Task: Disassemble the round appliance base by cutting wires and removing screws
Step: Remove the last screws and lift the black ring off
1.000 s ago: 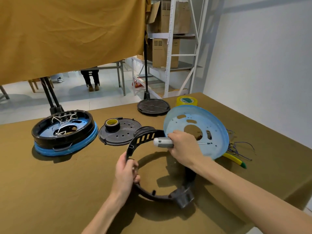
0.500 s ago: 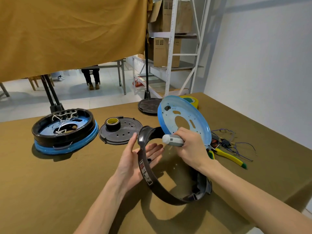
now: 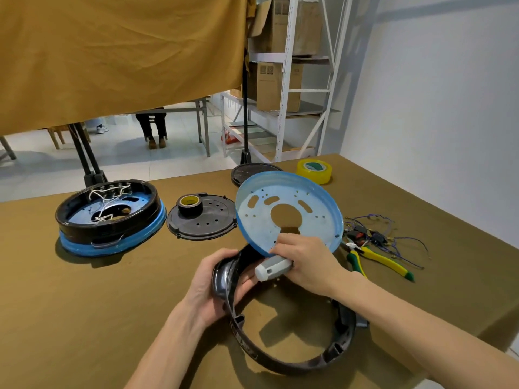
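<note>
**A:** Near the front edge of the table (image 3: 84,318), head view: black ring (image 3: 280,357) stands tilted, lower arc on the cloth, upper end up in the left hand (image 3: 213,284). Fingers curl round that end, thumb on the outside.

**B:** Right hand?

**A:** Right hand (image 3: 306,262) grips a grey screwdriver handle (image 3: 273,267) in the palm and pinches the near rim of the blue metal plate (image 3: 289,211). Plate is tipped up, inner face toward the camera, its near rim touching the ring's top end. Both hands close together, ring between them.

**B:** Anything inside the plate?

**A:** Only holes and slots, table showing through the big centre cutout.

**B:** Other parts?

**A:** Second round base (image 3: 111,217) far left, well apart from the hands, black shell on a blue rim, white wires (image 3: 108,192) lying inside it. Black perforated disc (image 3: 200,217) between that base and the plate, with a roll of black tape (image 3: 189,204) on it. Another dark disc (image 3: 252,171) behind the plate, yellow tape roll (image 3: 314,171) beside it. Right of the plate: yellow-green pliers (image 3: 379,261) next to a heap of cut wires (image 3: 379,234).
</note>
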Demonstrator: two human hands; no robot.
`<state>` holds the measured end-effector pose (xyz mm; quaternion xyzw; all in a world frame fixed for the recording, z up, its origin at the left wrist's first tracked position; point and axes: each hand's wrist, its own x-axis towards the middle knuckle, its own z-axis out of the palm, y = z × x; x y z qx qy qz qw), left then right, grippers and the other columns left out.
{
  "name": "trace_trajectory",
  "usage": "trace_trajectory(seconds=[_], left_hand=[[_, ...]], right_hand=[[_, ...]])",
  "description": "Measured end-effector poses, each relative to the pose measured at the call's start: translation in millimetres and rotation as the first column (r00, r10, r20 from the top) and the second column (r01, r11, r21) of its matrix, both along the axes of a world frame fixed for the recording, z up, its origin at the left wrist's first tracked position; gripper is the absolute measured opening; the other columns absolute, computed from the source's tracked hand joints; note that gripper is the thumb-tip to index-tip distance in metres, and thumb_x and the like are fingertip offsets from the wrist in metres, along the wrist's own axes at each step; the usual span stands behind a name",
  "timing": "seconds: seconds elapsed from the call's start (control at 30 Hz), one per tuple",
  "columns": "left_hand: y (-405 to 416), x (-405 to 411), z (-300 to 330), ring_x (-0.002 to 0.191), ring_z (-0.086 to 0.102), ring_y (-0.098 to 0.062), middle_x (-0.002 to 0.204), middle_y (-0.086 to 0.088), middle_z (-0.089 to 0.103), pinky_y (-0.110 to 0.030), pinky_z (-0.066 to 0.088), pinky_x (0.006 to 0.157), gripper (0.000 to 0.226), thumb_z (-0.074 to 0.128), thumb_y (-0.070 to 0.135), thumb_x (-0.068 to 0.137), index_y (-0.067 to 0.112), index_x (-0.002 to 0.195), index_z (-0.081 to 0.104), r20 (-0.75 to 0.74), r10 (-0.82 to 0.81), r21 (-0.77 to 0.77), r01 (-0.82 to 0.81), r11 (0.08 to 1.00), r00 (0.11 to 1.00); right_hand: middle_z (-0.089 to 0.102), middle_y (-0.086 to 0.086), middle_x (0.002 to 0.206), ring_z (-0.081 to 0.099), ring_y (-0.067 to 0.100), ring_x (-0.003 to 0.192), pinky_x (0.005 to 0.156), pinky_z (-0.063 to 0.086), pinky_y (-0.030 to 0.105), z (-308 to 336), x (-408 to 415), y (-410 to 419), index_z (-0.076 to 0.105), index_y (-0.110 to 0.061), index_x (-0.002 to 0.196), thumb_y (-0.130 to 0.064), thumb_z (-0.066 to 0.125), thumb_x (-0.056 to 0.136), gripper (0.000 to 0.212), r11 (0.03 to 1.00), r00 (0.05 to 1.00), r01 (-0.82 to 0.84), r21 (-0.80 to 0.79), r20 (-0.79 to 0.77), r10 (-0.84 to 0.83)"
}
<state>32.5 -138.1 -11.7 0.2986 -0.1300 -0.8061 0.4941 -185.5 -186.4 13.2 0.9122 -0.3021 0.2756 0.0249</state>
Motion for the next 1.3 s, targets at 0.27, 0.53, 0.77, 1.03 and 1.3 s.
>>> trace_trajectory(seconds=[0.27, 0.53, 0.77, 1.03, 1.3], left_hand=[[-3, -2, -8, 0.117, 0.069, -0.039, 0.13, -0.028, 0.066, -0.056, 0.053, 0.103, 0.06, 0.071, 0.013, 0.083, -0.002, 0.138, 0.054, 0.011, 0.061, 0.049, -0.062, 0.997, 0.998], [-8, 2, -6, 0.119, 0.066, -0.045, 0.132, -0.034, 0.063, -0.053, 0.052, 0.105, 0.058, 0.066, 0.013, 0.085, -0.007, 0.137, 0.052, 0.058, -0.032, 0.026, 0.031, 0.999, 0.998], [-21, 6, -13, 0.126, 0.061, -0.045, 0.136, -0.034, 0.06, -0.051, 0.049, 0.11, 0.059, 0.063, 0.013, 0.088, -0.01, 0.14, 0.048, 0.115, -0.092, -0.016, 0.094, 0.995, 0.989], [-24, 7, -17, 0.128, 0.06, -0.045, 0.137, -0.034, 0.059, -0.049, 0.054, 0.102, 0.081, 0.081, 0.014, 0.072, -0.01, 0.141, 0.047, 0.125, -0.1, -0.035, 0.105, 0.994, 0.987], [-23, 8, -16, 0.127, 0.061, -0.044, 0.136, -0.033, 0.06, -0.05, 0.053, 0.103, 0.08, 0.082, 0.015, 0.072, -0.007, 0.141, 0.048, 0.128, -0.097, -0.033, 0.102, 0.994, 0.987]], right_hand=[[0.068, 0.013, 0.077, 0.061, 0.023, 0.067, 0.062, 0.05, 0.035, 52, 8, 0, 0.071, 0.002, 0.084, -0.027, 0.084, 0.085, 0.031, 0.932, 0.819, -0.017, 0.362, 0.539, -0.195], [0.039, 0.003, 0.063, 0.038, 0.016, 0.059, 0.056, 0.027, 0.03, 105, 36, -24, 0.057, -0.014, 0.071, -0.073, 0.052, 0.089, 0.062, 0.475, 0.491, -0.594, 0.649, 0.76, -0.426], [0.042, 0.004, 0.064, 0.039, 0.019, 0.061, 0.057, 0.027, 0.032, 91, 56, -40, 0.05, -0.015, 0.063, -0.087, 0.042, 0.082, 0.075, 0.345, 0.494, -0.703, 0.622, 0.776, -0.391], [0.038, 0.005, 0.066, 0.035, 0.02, 0.061, 0.056, 0.025, 0.032, 81, 58, -41, 0.046, -0.015, 0.065, -0.086, 0.05, 0.076, 0.072, 0.345, 0.509, -0.692, 0.634, 0.768, -0.39], [0.036, 0.008, 0.069, 0.031, 0.021, 0.065, 0.058, 0.025, 0.033, 83, 57, -35, 0.046, -0.015, 0.069, -0.085, 0.051, 0.077, 0.071, 0.359, 0.493, -0.696, 0.622, 0.777, -0.39]])
